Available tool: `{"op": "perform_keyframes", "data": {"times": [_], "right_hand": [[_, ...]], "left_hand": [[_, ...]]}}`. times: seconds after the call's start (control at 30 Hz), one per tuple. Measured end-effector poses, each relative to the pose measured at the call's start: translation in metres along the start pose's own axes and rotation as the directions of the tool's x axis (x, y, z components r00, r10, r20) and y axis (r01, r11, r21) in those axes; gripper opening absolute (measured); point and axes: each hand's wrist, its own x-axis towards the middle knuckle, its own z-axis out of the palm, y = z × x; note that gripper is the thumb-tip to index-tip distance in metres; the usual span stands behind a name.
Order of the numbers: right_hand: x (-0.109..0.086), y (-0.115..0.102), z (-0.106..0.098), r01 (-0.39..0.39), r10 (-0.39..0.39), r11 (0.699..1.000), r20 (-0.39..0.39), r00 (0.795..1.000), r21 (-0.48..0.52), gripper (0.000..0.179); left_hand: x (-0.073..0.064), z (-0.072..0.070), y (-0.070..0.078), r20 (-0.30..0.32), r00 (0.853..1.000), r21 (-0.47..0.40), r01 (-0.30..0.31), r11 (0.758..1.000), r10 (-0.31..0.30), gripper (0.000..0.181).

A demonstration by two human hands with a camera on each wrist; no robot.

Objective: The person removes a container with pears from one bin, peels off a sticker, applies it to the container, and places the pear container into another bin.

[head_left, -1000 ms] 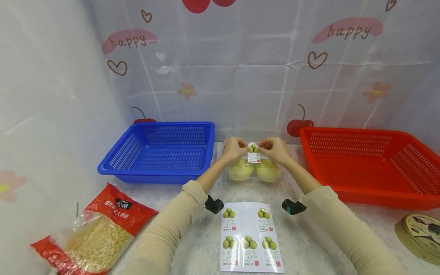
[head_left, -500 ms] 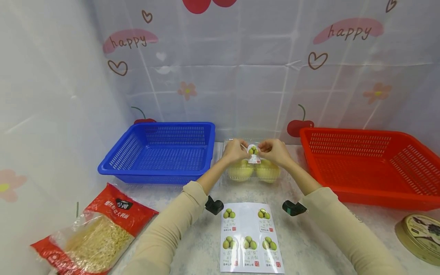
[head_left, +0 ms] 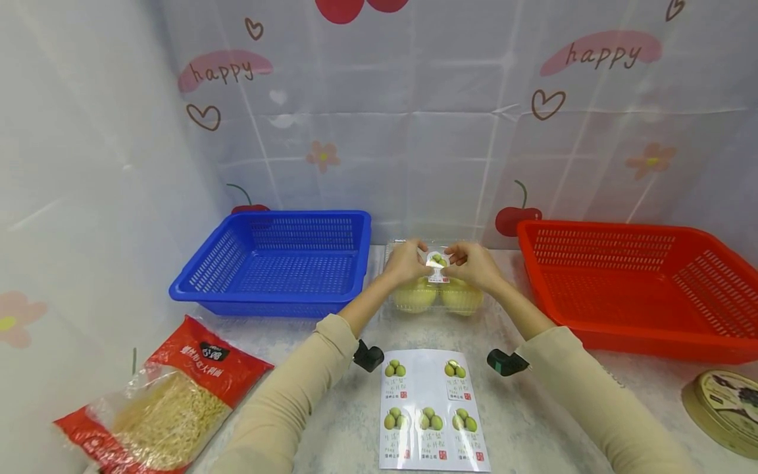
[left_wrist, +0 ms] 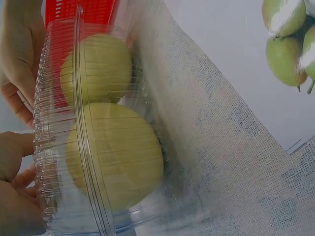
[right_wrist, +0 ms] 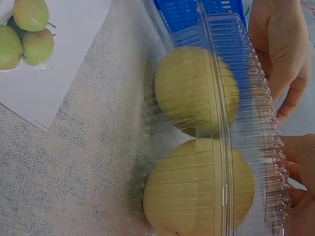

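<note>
A clear plastic clamshell box point(head_left: 393, 250) stands at the back between two baskets, with large round pale-yellow fruits point(left_wrist: 115, 155) showing inside. On its lid lies a white pear-picture sticker point(head_left: 437, 258). My left hand point(head_left: 407, 261) is at the sticker's left side, thumb at its lower part and fingers raised apart from the thumb. Opposite it, my right hand point(head_left: 476, 265) has its thumb at the sticker's right side, fingers spread from the thumb. Both hands show beyond the ribbed lid edge in the wrist views. The lid partly hides the fingertips there.
A sticker sheet point(head_left: 423, 395) lies in front of the box. To the left are a blue basket point(head_left: 296, 306) and a bag of pasta point(head_left: 172, 408). A red basket point(head_left: 639, 339) and a round tin point(head_left: 725, 408) are on the right.
The sticker, earlier held by its upper edges between both hands, now lies on the lid. The fingers have loosened from its edges, and the thumbs have shifted down onto it.
</note>
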Motion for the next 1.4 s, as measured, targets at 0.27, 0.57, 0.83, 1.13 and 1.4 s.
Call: {"op": "perform_keyframes", "data": {"times": [0.27, 0.57, 0.83, 1.13, 1.4], "right_hand": [[-0.003, 0.0, -0.001, 0.038, -0.034, 0.996, 0.041, 0.999, -0.081, 0.03], [-0.001, 0.006, 0.005, 0.332, -0.325, 0.923, 0.067, 0.943, -0.195, 0.017], [-0.006, 0.002, 0.006, 0.284, -0.268, 0.937, 0.102, 0.958, -0.203, 0.02], [-0.009, -0.001, 0.005, 0.221, -0.181, 0.923, 0.153, 0.972, -0.314, 0.029], [-0.011, -0.002, 0.002, 0.253, -0.202, 0.88, 0.166, 0.965, -0.403, 0.031]], "left_hand": [[-0.001, 0.0, -0.001, 0.039, 0.994, 0.128, -0.103, 0.986, 0.099, 0.023], [0.0, 0.002, -0.002, 0.09, 0.961, 0.257, -0.276, 0.926, 0.261, 0.017], [-0.004, -0.001, -0.004, 0.122, 0.955, 0.321, -0.297, 0.899, 0.272, 0.024], [-0.005, 0.002, -0.005, 0.189, 0.958, 0.417, -0.278, 0.865, 0.217, 0.034], [-0.006, 0.002, -0.006, 0.212, 0.951, 0.474, -0.301, 0.827, 0.224, 0.041]]}}
